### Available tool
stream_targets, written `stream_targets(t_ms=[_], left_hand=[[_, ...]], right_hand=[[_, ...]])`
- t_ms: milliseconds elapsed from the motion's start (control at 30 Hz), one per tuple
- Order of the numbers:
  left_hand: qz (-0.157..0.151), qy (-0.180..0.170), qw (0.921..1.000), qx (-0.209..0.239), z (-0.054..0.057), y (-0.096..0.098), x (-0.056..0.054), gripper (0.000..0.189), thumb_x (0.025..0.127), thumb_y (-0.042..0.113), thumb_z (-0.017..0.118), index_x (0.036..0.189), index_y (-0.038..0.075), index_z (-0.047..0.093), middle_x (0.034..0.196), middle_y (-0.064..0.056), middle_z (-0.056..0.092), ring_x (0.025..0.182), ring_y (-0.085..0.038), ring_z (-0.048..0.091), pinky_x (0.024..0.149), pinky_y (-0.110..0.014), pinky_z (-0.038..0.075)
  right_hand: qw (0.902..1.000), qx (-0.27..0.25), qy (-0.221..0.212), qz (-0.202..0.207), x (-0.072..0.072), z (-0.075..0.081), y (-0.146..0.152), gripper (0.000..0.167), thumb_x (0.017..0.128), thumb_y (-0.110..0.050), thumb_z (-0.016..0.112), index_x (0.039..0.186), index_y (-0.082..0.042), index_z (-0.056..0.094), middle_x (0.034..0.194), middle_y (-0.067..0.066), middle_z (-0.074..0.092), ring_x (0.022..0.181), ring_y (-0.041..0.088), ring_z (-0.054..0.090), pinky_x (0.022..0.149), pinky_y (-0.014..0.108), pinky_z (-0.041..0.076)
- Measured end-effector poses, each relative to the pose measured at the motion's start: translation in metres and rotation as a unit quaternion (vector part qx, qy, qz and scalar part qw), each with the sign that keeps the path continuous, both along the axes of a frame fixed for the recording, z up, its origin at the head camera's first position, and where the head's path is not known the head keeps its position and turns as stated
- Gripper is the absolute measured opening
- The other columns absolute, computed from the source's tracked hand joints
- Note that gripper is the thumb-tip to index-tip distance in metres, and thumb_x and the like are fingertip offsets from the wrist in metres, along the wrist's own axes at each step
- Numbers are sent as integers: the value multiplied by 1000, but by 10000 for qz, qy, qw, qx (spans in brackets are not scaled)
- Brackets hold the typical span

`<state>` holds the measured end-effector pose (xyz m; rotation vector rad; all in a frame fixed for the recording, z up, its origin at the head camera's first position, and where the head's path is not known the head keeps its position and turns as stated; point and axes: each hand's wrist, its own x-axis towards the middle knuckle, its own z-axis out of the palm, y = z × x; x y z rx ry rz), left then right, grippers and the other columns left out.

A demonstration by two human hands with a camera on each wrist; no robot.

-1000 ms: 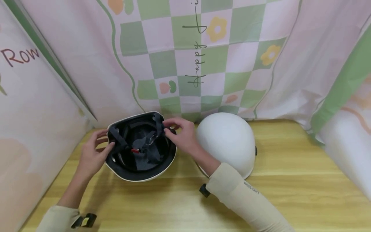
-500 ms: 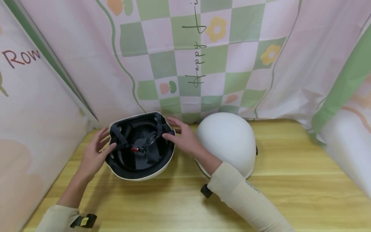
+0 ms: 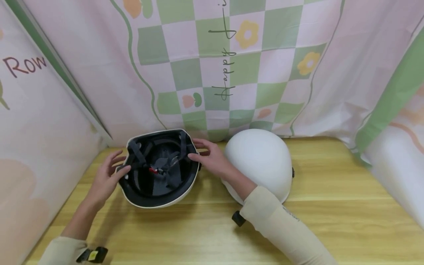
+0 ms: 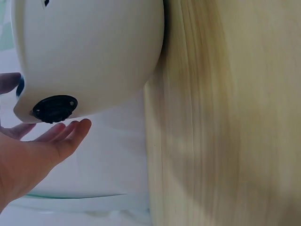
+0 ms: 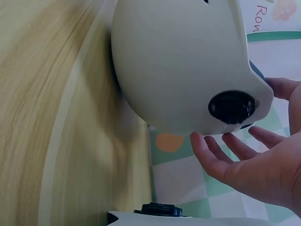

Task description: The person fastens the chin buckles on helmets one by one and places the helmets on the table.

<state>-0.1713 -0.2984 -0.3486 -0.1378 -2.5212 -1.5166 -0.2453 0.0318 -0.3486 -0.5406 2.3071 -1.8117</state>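
Observation:
A white helmet (image 3: 180, 200) lies upside down on the table, its black padded inside, dark straps and small red buckle piece (image 3: 153, 170) facing up. My left hand (image 3: 106, 178) holds its left rim, thumb over the edge and fingers outside. On the opposite side my right hand (image 3: 213, 158) holds the rim in the same way. Both wrist views show the fingertips right at the shell, close to a round black fitting (image 4: 55, 108) on the left and a matching black fitting (image 5: 232, 107) on the right.
A second white helmet (image 3: 260, 162) stands dome up to the right, partly behind my right forearm. The wood-grain table (image 3: 185, 235) ends at a green-checked curtain (image 3: 246, 70) at the back. Another printed curtain (image 3: 39, 129) hangs at the left.
The upturned helmet has shifted and turned slightly. My right thumb and fingers have spread from a closer pinch near the strap to a wider hold on the rim.

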Motion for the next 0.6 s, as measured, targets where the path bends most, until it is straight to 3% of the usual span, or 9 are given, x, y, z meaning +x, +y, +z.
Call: stream_targets(t_ms=[133,267,600], left_hand=[[14,28,9988,-489,-1,-3,4,64,103,25,59,155,-1,31,150,-26,42,136,-42,39,95,-8,34],[-16,-41,9960,-896,-4,-5,4,67,102,29,61,155,-1,32,154,-23,38,140,-42,35,91,-2,29],[91,2,9960,-884,-6,-3,3,61,101,29,63,151,1,41,145,-28,47,129,-40,48,83,-5,37]], right_hand=[[10000,66,20,-27,1,2,0,57,94,-24,72,147,-17,51,136,13,56,120,35,56,89,42,54],[9997,218,85,-39,3,2,1,58,95,-24,72,148,-16,50,136,14,56,119,35,57,89,41,54],[9990,418,181,0,3,2,2,58,96,-25,70,149,-15,48,139,17,53,119,37,58,91,43,53]])
